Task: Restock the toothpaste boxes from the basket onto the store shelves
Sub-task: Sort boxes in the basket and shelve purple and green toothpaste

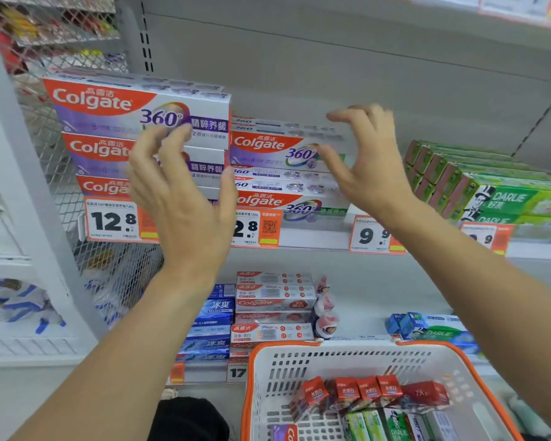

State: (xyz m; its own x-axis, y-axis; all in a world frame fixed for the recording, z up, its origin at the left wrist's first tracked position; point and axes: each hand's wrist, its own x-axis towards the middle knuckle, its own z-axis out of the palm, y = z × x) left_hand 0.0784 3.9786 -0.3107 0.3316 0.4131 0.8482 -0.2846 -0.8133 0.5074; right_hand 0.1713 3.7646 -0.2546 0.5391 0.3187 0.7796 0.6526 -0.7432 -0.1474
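Both bare forearms raised from the lower corners, converging upward toward mid-frame. Left hand (pixel 185 198) seen from the back, fingers spread and loosely bent at the tips, thumb out to the right, holding nothing. Right hand (pixel 368 160) higher, wrist bent, fingers curled forward like a claw, thumb pointing left below them, also gripping nothing. Palms turned partly toward each other, hands apart with a clear gap between. Right fingertips blurred.
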